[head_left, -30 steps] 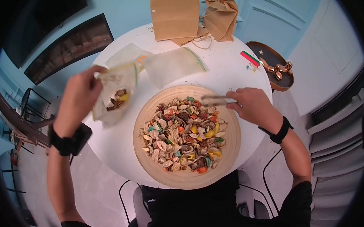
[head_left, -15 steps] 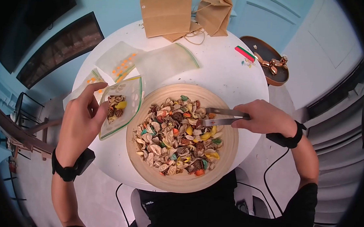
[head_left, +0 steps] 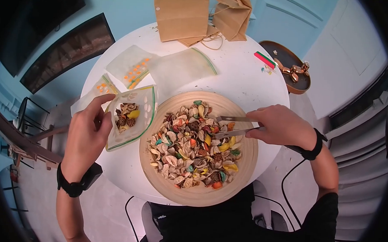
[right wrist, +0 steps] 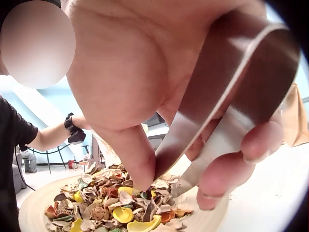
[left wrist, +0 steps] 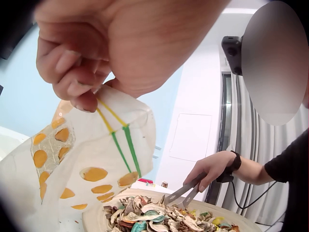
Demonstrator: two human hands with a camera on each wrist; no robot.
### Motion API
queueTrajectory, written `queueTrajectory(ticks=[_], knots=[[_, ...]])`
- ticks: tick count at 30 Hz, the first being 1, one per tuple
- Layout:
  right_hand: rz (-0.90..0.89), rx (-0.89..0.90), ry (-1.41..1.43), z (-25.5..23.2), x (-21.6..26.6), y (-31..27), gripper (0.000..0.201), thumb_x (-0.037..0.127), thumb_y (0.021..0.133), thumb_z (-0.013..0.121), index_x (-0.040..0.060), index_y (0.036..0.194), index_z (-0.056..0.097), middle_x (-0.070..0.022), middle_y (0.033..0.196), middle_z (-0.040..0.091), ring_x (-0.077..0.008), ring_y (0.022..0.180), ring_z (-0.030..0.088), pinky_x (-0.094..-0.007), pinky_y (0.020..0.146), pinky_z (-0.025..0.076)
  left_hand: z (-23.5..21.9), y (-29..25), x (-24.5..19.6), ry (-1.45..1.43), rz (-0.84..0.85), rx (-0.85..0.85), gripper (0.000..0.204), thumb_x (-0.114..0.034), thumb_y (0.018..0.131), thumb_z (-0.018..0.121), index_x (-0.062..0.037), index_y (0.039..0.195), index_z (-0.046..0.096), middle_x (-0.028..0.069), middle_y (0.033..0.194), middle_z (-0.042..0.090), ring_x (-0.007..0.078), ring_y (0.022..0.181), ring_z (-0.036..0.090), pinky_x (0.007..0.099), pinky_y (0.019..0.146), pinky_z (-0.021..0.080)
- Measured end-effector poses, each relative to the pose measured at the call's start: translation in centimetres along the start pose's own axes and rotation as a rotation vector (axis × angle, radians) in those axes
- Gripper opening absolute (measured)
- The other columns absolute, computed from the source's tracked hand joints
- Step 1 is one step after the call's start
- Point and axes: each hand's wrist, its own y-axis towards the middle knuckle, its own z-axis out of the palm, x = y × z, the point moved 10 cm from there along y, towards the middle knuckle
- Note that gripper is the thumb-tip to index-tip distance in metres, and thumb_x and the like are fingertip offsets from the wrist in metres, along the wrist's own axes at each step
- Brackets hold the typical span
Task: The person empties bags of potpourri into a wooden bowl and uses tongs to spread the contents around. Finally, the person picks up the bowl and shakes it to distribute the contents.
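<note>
Room surrounding a round white table [head_left: 252, 76], head view. Pale blue walls [head_left: 125, 10] rose beyond the far edge, with raised rectangular moulding at upper right. Off the far left edge lay a dark screen [head_left: 42, 19] and, below it, a long dark-framed panel [head_left: 69, 53]. An oval side table [head_left: 300, 87] with a dark top and brown rim adjoined the far right edge. Grey curtains [head_left: 360, 184] hung in folds at right; pale light grey flooring [head_left: 108, 208] extended beneath. Left wrist view: a bright ceiling strip [left wrist: 241, 10] showed above.
</note>
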Motion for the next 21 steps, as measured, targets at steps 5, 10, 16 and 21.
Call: queueTrajectory(ticks=[5,10,16,21], knots=[[-0.064,-0.202,-0.022,-2.9,-0.2,1.9,0.028,0.033,0.092,0.068,0.0062,0.099,0.071,-0.0148,0.079,0.069,-0.0363,0.08,0.068,-0.0462,0.071,0.052,0.3,-0.1,0.0,-0.012,-0.012,0.01,0.033,-0.002,0.094,0.059,0.0012,0.126,0.064,0.0022,0.06,0.041,0.0088,0.055,0.035,0.0294,0.052,0.033],[-0.173,-0.527,-0.23,-3.0,0.6,4.4,0.022,0.03,0.091,0.07,0.0114,0.102,0.075,-0.0075,0.079,0.069,-0.0284,0.078,0.069,-0.0419,0.068,0.054,0.7,-0.7,-0.4,-0.035,-0.032,0.009,0.036,-0.004,0.092,0.062,-0.0001,0.128,0.064,0.0016,0.062,0.044,0.0074,0.055,0.038,0.028,0.052,0.035],[-0.171,-0.343,-0.166,-1.2,0.5,3.8,0.026,0.029,0.092,0.069,0.0097,0.108,0.074,-0.0081,0.081,0.069,-0.0286,0.081,0.069,-0.0417,0.07,0.054,1.0,-2.6,0.1,-0.056,-0.068,0.007,0.043,-0.004,0.09,0.064,-0.0013,0.132,0.061,0.0009,0.064,0.044,0.007,0.057,0.039,0.0266,0.053,0.034],[-0.148,-0.261,-0.066,-0.8,-0.3,0.9,0.029,0.029,0.091,0.072,0.0083,0.112,0.071,-0.0088,0.08,0.067,-0.0281,0.08,0.067,-0.0407,0.071,0.052,1.7,-4.4,0.2,-0.095,-0.095,-0.03,0.044,-0.002,0.09,0.064,-0.0008,0.134,0.059,-0.0001,0.066,0.047,0.0067,0.06,0.043,0.0247,0.055,0.036]])
